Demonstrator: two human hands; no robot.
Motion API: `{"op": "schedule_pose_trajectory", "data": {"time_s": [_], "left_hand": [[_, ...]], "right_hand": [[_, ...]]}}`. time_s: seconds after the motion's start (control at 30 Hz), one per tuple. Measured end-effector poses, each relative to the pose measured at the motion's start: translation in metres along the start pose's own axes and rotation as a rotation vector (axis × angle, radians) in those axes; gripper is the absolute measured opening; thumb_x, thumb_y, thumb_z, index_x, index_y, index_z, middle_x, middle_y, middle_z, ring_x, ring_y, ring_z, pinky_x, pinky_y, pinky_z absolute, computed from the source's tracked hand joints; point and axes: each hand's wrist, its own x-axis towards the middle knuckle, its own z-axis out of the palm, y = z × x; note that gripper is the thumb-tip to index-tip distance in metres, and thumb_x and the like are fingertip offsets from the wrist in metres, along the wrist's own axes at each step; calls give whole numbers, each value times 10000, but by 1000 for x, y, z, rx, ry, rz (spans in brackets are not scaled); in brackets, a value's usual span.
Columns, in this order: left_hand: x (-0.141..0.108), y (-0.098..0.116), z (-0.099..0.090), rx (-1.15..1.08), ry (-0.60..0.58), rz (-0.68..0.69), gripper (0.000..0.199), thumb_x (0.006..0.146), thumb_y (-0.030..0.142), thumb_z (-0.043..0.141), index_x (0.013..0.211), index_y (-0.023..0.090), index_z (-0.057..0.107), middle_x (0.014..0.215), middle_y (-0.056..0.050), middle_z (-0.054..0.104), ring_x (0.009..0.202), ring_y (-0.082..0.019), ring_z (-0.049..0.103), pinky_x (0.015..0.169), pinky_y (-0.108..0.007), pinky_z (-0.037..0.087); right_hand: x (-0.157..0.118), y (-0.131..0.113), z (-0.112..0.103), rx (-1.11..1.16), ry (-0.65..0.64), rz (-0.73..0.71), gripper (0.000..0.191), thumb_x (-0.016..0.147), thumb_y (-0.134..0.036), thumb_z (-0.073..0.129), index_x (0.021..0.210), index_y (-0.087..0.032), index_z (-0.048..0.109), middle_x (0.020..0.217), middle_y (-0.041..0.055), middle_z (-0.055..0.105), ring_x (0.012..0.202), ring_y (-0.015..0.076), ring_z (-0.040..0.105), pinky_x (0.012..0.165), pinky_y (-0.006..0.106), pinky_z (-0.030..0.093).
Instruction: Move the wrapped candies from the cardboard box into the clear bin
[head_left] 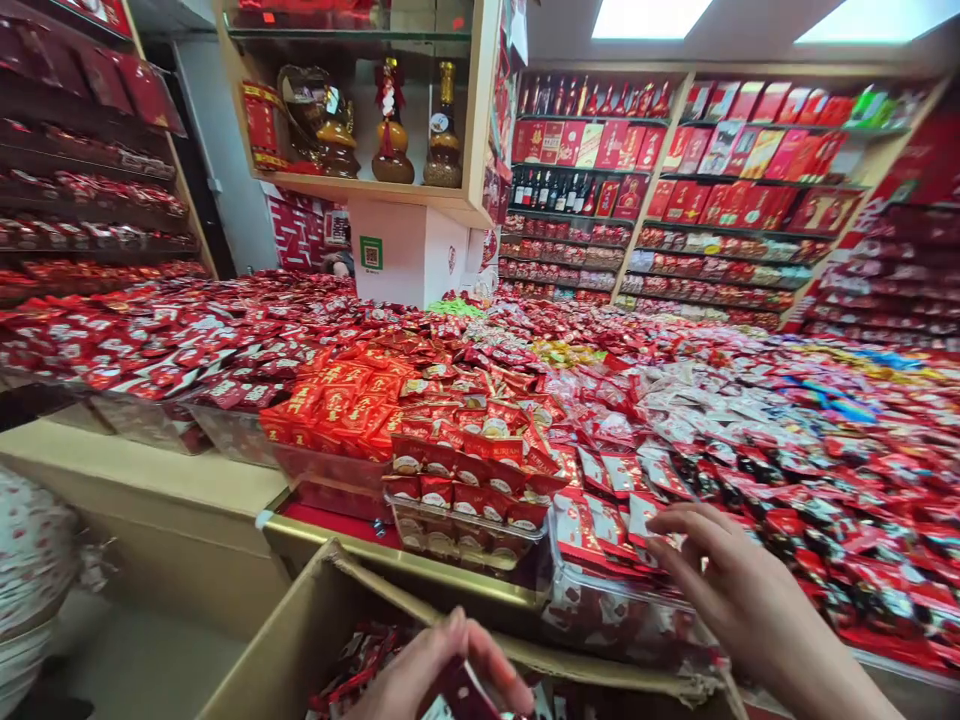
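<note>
My left hand (450,665) is low in the head view, over an open cardboard box (262,640). Its fingers are curled around a dark red snack packet (459,690), partly hidden by the hand. On the right, my right hand (724,565) reaches over a clear plastic bin (600,600) filled with red-and-white packets (581,525). Thumb and index fingertip are closed on the edge of one red-and-white packet (641,515) in the front row. More wrapped packets (364,655) lie inside the box, in shadow.
Left of that bin stands a bin of red packets (465,480), then orange-red ones (337,405). Heaped sweets cover the wide counter behind. A gold-edged ledge (405,570) runs between box and bins. A white pillar (390,250) and stocked shelves (585,145) rise behind.
</note>
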Motion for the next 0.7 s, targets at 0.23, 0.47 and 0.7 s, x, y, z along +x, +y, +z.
{"op": "schedule_pose_trajectory", "data": {"time_s": [0.23, 0.47, 0.7], "left_hand": [[-4, 18, 12, -403, 2, 18, 540, 848, 555, 217, 971, 139, 538, 835, -76, 602, 654, -195, 611, 551, -305, 457], [-9, 25, 9, -423, 79, 88, 523, 852, 549, 257, 943, 118, 539, 857, -75, 608, 696, -136, 585, 648, -255, 421], [-9, 21, 5, 3, 181, 152, 296, 707, 299, 666, 916, 138, 534, 825, -41, 625, 713, -128, 569, 665, -256, 435]], "right_hand": [[-24, -97, 37, 416, -318, -196, 146, 796, -277, 496, 880, -226, 604, 763, 34, 606, 666, 151, 587, 585, 235, 485], [-27, -104, 60, 483, -329, -166, 104, 769, -252, 529, 774, -208, 623, 825, 48, 519, 737, 161, 561, 645, 269, 483], [-34, -94, 67, 811, -262, 134, 220, 776, -384, 521, 669, -193, 490, 631, -4, 532, 566, 114, 474, 511, 218, 408]]}}
